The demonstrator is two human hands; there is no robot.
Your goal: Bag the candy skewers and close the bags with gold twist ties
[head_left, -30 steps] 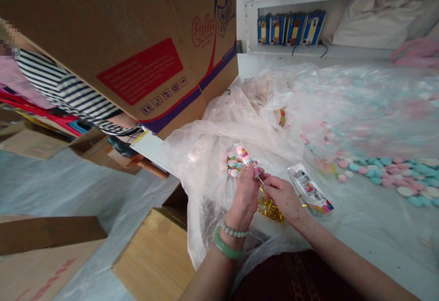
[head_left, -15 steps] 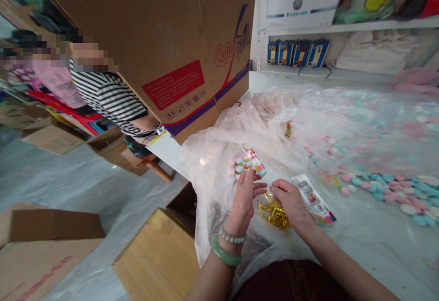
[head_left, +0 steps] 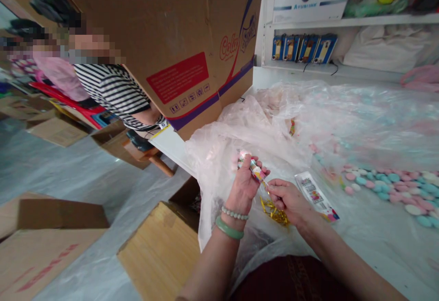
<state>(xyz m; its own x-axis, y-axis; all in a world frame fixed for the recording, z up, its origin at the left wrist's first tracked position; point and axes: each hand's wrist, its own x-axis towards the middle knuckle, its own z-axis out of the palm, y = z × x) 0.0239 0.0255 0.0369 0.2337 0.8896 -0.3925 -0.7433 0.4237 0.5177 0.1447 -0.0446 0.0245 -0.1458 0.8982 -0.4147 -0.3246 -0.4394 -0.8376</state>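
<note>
The left hand partly covers the wrapped candy, located beyond the gold ties; its far end is indistinct. Left fingers: curled around the candy. Right hand, partly hiding the ties: thumb and forefinger pinch a thin strip, stick or tie indeterminable.

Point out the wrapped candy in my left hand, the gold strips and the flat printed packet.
Wrapped candy (head_left: 256, 170): head view, on the printed wrapper's visible part.
Gold strips (head_left: 276, 216): head view, middle of the loose pile.
Flat printed packet (head_left: 314, 194): head view, middle of its upper face.
</note>
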